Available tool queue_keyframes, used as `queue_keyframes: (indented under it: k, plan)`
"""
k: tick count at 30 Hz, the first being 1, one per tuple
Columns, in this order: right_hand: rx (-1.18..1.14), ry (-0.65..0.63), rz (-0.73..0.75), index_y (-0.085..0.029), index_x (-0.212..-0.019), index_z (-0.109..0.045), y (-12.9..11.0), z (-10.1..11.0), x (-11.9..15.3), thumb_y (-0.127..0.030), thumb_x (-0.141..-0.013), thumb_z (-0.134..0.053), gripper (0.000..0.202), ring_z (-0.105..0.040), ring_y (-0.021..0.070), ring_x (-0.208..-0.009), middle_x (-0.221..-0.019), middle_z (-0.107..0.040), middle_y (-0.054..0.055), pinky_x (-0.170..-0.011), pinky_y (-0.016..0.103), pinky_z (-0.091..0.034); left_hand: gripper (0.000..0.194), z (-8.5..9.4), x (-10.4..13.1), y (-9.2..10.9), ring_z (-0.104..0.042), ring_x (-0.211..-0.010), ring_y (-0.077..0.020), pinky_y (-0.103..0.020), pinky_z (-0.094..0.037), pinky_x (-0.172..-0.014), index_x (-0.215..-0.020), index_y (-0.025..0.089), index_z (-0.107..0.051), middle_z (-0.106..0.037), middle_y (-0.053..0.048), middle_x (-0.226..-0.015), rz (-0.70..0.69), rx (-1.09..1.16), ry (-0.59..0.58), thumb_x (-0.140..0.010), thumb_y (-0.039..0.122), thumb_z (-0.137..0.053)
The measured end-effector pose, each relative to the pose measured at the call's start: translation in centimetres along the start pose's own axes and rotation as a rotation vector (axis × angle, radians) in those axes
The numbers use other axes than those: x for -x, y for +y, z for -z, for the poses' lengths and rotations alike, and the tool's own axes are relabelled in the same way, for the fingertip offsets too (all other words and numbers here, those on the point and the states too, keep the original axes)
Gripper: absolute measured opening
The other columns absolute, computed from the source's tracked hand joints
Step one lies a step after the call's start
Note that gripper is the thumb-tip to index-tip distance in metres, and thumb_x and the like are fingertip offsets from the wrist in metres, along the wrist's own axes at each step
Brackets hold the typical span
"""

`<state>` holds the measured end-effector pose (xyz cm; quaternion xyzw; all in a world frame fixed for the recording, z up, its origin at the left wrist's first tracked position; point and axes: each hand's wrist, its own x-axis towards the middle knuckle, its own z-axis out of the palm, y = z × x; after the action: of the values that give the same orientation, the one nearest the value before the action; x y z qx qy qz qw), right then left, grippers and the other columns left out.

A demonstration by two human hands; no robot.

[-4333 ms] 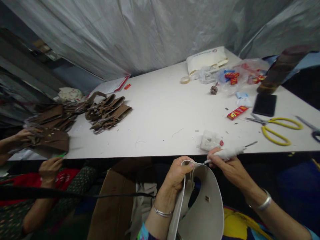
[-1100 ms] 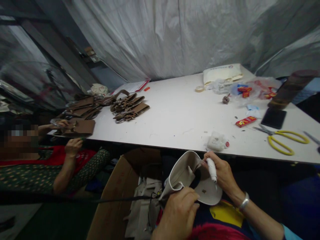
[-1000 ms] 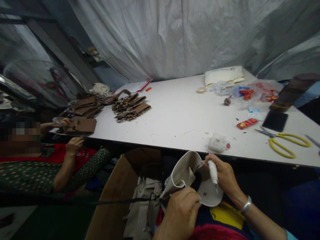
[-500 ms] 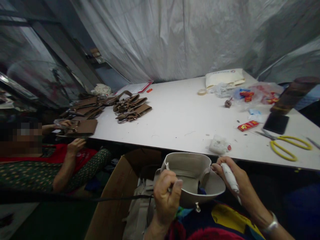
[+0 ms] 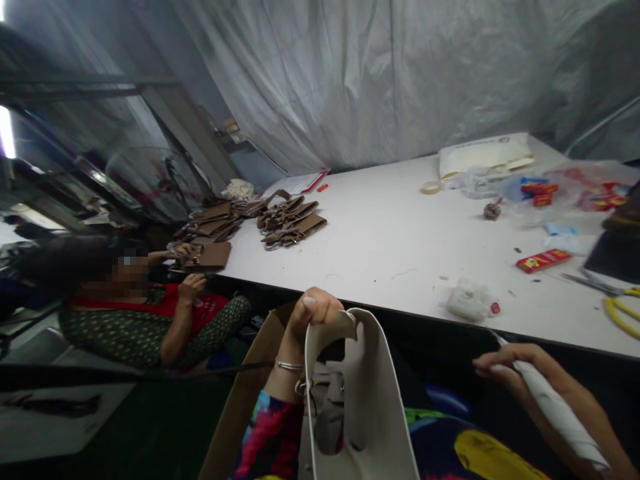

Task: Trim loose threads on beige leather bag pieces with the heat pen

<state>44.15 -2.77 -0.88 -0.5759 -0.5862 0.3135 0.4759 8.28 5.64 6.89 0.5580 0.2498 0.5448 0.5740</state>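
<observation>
My left hand (image 5: pixel 316 308) grips the upper rim of a pale grey-beige bag (image 5: pixel 375 380), its fingers folded over the edge. The bag is tilted with its open mouth towards me, above a cardboard box. To the right of the bag and apart from it, my right hand (image 5: pixel 545 383) is closed around a slim white wrapped tool (image 5: pixel 560 410). A thin pale tip sticks out past the fingers towards the table edge.
On the white table (image 5: pixel 370 233) lie brown bags (image 5: pixel 293 220), yellow-handled scissors (image 5: pixel 620 310), a red packet (image 5: pixel 543 260), a tape roll (image 5: pixel 430 188) and a clear plastic bundle (image 5: pixel 470 300). A person (image 5: pixel 150 320) works at left. A cardboard box (image 5: pixel 250 393) stands below.
The bag has turned and tipped, and my left hand has moved up on its rim. My right hand has let go of the bag and moved right with the white tool. The view has shifted left.
</observation>
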Motion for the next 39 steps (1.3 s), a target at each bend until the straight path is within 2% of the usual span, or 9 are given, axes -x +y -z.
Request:
queue_keyframes:
  k: [4, 7, 10, 12, 16, 21, 25, 34, 39]
  plan:
    - [-0.203, -0.225, 0.094, -0.027, -0.109, -0.069, -2.2, -1.7, -1.1, -0.048, -0.090, -0.080, 0.030, -0.074, 0.0306, -0.109, -0.119, -0.075, 0.009, -0.091, 0.035, -0.063, 0.080, -1.8, 0.5, -4.4, -0.036, -0.042, -0.0131, -0.035, -0.043, -0.049, -0.043, 0.027, -0.027, -0.032, 0.001, -0.042, 0.212, -0.173, -0.098, -0.081, 0.090, -0.057]
    - [-0.283, -0.379, 0.158, -0.028, -0.116, -0.064, -3.9, -2.7, -2.5, -0.041, -0.089, -0.083, 0.035, -0.067, 0.0312, -0.122, -0.136, -0.069, 0.009, -0.100, 0.040, -0.059, 0.083, -4.1, 1.0, -7.2, -0.036, -0.046, -0.0136, -0.037, -0.043, -0.053, -0.040, 0.026, -0.029, -0.033, -0.001, -0.044, 0.385, -0.094, -0.207, -0.071, 0.095, -0.062]
    - [-0.211, -0.574, 0.140, -0.026, -0.124, -0.065, -4.4, -3.5, -3.7, -0.039, -0.091, -0.081, 0.040, -0.070, 0.0282, -0.111, -0.126, -0.072, 0.009, -0.091, 0.036, -0.058, 0.079, -5.5, 0.8, -8.3, -0.032, -0.049, -0.0118, -0.034, -0.037, -0.055, -0.042, 0.023, -0.033, -0.034, 0.000, -0.049, 0.414, 0.046, -0.302, -0.075, 0.087, -0.068]
    - [-0.160, -0.619, 0.125, -0.024, -0.122, -0.067, -4.1, -3.9, -4.0, -0.036, -0.093, -0.076, 0.032, -0.071, 0.0235, -0.095, -0.110, -0.075, 0.006, -0.081, 0.032, -0.056, 0.074, -5.6, 0.2, -8.4, -0.032, -0.050, -0.0117, -0.032, -0.033, -0.055, -0.045, 0.022, -0.040, -0.039, -0.001, -0.051, 0.408, 0.034, -0.354, -0.079, 0.080, -0.070]
    - [-0.122, -0.589, 0.096, -0.022, -0.113, -0.069, -2.9, -4.5, -3.8, -0.034, -0.095, -0.069, 0.021, -0.062, 0.0162, -0.068, -0.084, -0.070, 0.001, -0.062, 0.025, -0.048, 0.069, -5.2, -1.0, -8.3, -0.038, -0.052, -0.0127, -0.030, -0.030, -0.054, -0.048, 0.018, -0.053, -0.048, -0.002, -0.055, 0.427, -0.070, -0.420, -0.078, 0.078, -0.071]
    - [-0.124, -0.520, 0.096, -0.021, -0.105, -0.072, -2.8, -4.7, -3.7, -0.036, -0.096, -0.069, 0.018, -0.060, 0.0153, -0.069, -0.083, -0.069, 0.001, -0.063, 0.024, -0.046, 0.072, -5.1, -1.4, -8.5, -0.045, -0.055, -0.0148, -0.030, -0.035, -0.057, -0.046, 0.018, -0.056, -0.051, -0.004, -0.055, 0.400, -0.145, -0.406, -0.076, 0.082, -0.070]
    - [-0.126, -0.547, 0.055, -0.021, -0.102, -0.071, -3.3, -4.6, -3.9, -0.037, -0.096, -0.069, 0.017, -0.059, 0.0155, -0.068, -0.081, -0.068, 0.001, -0.059, 0.022, -0.045, 0.072, -4.8, -1.2, -8.5, -0.045, -0.055, -0.0150, -0.030, -0.032, -0.056, -0.051, 0.017, -0.059, -0.052, -0.005, -0.058, 0.393, -0.239, -0.378, -0.079, 0.083, -0.066]
    - [-0.094, -0.488, 0.160, -0.020, -0.102, -0.069, -2.7, -5.1, -3.4, -0.027, -0.100, -0.058, 0.013, -0.060, 0.0142, -0.066, -0.081, -0.068, 0.002, -0.059, 0.022, -0.044, 0.072, -5.7, 0.2, -9.6, -0.037, -0.054, -0.0112, -0.027, -0.027, -0.053, -0.051, 0.016, -0.053, -0.045, -0.001, -0.057, 0.407, -0.187, -0.180, -0.082, 0.079, -0.067]
    - [-0.066, -0.429, 0.240, -0.021, -0.103, -0.065, -2.1, -5.6, -3.0, -0.019, -0.093, -0.059, 0.012, -0.057, 0.0127, -0.065, -0.082, -0.065, -0.001, -0.057, 0.020, -0.042, 0.068, -6.6, 0.9, -10.6, -0.038, -0.054, -0.0109, -0.028, -0.028, -0.054, -0.051, 0.016, -0.052, -0.046, 0.000, -0.055, 0.388, -0.126, -0.086, -0.086, 0.073, -0.068]
